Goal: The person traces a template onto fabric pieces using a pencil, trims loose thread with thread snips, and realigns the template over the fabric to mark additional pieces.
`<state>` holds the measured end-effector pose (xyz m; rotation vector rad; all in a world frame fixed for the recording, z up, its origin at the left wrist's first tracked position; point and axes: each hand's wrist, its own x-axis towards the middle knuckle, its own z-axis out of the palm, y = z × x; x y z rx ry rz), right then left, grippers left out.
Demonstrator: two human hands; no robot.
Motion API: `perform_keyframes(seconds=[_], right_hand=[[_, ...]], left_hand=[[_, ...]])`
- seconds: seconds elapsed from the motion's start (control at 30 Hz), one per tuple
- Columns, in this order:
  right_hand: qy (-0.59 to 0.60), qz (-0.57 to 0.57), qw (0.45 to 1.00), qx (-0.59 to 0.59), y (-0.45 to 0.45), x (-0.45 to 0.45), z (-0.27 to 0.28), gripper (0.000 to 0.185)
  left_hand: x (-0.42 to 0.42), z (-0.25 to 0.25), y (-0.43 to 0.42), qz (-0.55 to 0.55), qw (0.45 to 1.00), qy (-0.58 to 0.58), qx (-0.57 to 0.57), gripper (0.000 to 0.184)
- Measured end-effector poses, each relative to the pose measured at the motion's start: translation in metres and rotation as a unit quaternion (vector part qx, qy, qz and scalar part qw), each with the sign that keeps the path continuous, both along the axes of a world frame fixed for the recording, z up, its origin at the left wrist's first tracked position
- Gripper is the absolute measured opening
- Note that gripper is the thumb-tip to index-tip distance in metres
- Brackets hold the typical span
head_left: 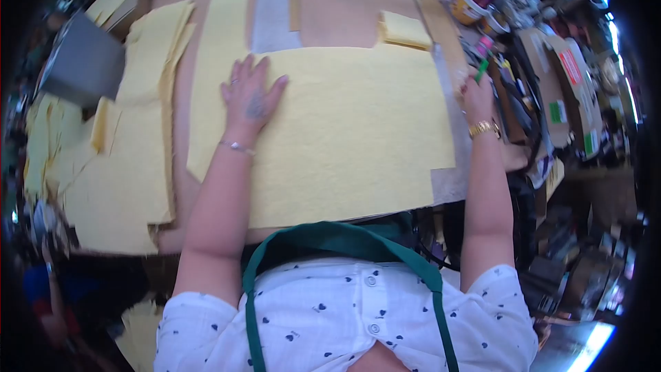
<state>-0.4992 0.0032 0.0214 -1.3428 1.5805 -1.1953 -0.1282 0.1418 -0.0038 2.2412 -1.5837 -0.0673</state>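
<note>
A large pale yellow sheet (351, 131) with cut-out corners lies flat in front of me, over a greyish sheet (451, 186) that shows at its right edge. My left hand (251, 96) rests on the yellow sheet's left part, fingers spread, nothing held. At the right edge, just past the sheet, my right hand (478, 96) is closed around a slim green pen-like tool (483, 69). Its tip and exact kind cannot be made out. A small folded yellow piece (405, 29) sits on the sheet's upper right corner.
Stacked yellow pieces (148, 138) lie at the left, beside a grey box (84, 58). Along the right edge are a wooden strip (441, 27), a cup (468, 5) with items in it, assorted tools and cardboard boxes (568, 83). Another person's arm (55, 289) shows lower left.
</note>
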Motion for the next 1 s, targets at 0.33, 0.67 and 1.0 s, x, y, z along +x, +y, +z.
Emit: perform_keyframes(seconds=[0.33,0.67,1.0], right_hand=[[0.263,0.106,0.957,0.061,-0.144,0.064,-0.026,0.029],[0.09,-0.039,0.973,-0.208,-0.171,0.057,0.022,0.036],[0.442,0.041,0.895,-0.049,0.027,-0.066,-0.022,0.03]], left_hand=[[-0.001,0.001,0.0,-0.002,1.0,0.003,-0.025,0.053],[0.001,0.006,0.001,-0.003,0.998,0.049,-0.025,0.052],[0.034,0.007,0.023,-0.032,0.941,0.193,-0.275,0.039]])
